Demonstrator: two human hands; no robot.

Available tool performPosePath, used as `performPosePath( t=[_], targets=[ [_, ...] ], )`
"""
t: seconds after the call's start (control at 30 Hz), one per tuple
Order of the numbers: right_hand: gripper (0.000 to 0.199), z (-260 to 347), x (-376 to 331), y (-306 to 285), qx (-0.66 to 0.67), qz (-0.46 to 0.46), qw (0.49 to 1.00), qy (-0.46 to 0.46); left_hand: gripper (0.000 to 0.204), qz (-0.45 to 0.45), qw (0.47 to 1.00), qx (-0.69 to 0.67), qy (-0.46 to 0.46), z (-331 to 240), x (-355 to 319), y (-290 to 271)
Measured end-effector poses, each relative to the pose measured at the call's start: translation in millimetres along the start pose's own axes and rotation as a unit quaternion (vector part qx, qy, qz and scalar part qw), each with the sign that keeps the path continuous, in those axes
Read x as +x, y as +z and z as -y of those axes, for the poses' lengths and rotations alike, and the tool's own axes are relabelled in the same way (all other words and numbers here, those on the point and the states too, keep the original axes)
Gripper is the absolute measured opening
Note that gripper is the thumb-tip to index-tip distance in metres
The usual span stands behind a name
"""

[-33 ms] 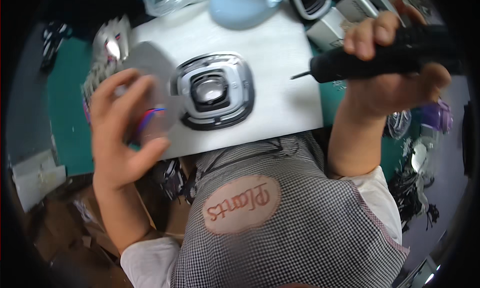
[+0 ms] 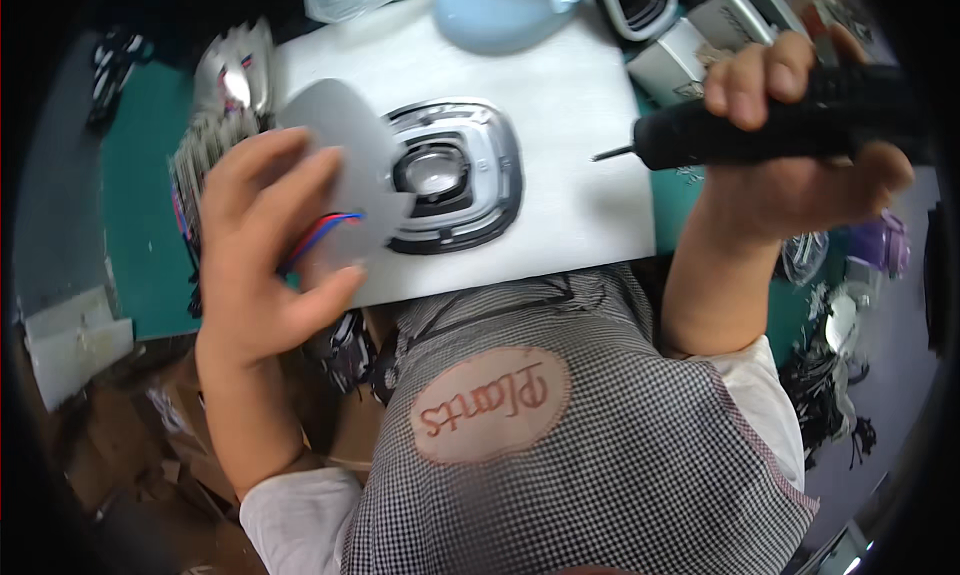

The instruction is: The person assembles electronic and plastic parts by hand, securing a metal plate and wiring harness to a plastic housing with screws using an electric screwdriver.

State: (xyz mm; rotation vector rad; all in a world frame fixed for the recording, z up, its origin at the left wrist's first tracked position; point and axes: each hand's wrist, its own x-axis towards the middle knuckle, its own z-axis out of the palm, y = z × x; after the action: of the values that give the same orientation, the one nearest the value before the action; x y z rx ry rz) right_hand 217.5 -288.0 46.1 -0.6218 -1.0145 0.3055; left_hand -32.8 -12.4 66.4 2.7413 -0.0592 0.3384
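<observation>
My left hand [image 2: 250, 250] holds a thin grey rounded plate [image 2: 345, 125] by its left side, fingers curled at it. Red and blue wires [image 2: 325, 228] show beside the plate. It hangs over the left part of a silver-and-black rounded-square housing [image 2: 500, 175], which has a clear round lens [image 2: 435, 170] in its middle. At the right, my right hand [image 2: 765, 190] grips a black electric screwdriver [image 2: 690, 135]. Its thin bit [image 2: 612, 154] points left, apart from the housing.
The housing lies on a white foam board [image 2: 580, 215] over a green mat [image 2: 150, 215]. Left of it is a bundle of grey plates and wires [image 2: 220, 105]. At the back stand a light-blue rounded object [image 2: 500, 15] and white boxes [image 2: 665, 63]. A purple container [image 2: 880, 243] is far right.
My left hand and the plate have shifted right, covering more of the housing's left side. The whole scene has also slid slightly right. The screwdriver stays in my right hand.
</observation>
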Motion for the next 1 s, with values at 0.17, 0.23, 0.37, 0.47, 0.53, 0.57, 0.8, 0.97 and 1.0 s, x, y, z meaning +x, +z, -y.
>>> performPosePath(
  t=[0.17,0.23,0.37,0.47,0.53,0.57,0.8,0.97,1.0],
  targets=[
    [0.094,-13,8,-17,0.029,0.118,0.992,0.027,0.059,0.019,0.999,0.012,0.031,-1,-1,18],
    [0.095,-17,10,-12,0.038,0.119,0.992,0.029,0.054,0.037,0.998,-0.005,0.050,1,4,22],
    [0.096,-27,12,2,0.052,0.123,0.990,0.035,0.050,0.053,0.994,-0.059,0.081,-2,18,36],
    [0.097,-32,14,12,0.060,0.124,0.990,0.038,0.049,0.067,0.991,-0.072,0.092,-2,24,46],
    [0.098,-35,15,18,0.063,0.124,0.990,0.038,0.050,0.068,0.990,-0.079,0.091,1,27,49],
    [0.098,-36,15,20,0.064,0.124,0.990,0.037,0.051,0.068,0.989,-0.092,0.096,3,28,51],
    [0.100,-44,16,23,0.060,0.116,0.991,0.037,0.053,0.074,0.984,-0.121,0.110,10,32,59],
    [0.100,-39,15,28,0.057,0.110,0.992,0.030,0.054,0.085,0.984,-0.114,0.104,7,31,55],
    [0.100,-51,16,30,0.054,0.107,0.992,0.030,0.053,0.081,0.985,-0.112,0.100,0,33,53]
  ],
)
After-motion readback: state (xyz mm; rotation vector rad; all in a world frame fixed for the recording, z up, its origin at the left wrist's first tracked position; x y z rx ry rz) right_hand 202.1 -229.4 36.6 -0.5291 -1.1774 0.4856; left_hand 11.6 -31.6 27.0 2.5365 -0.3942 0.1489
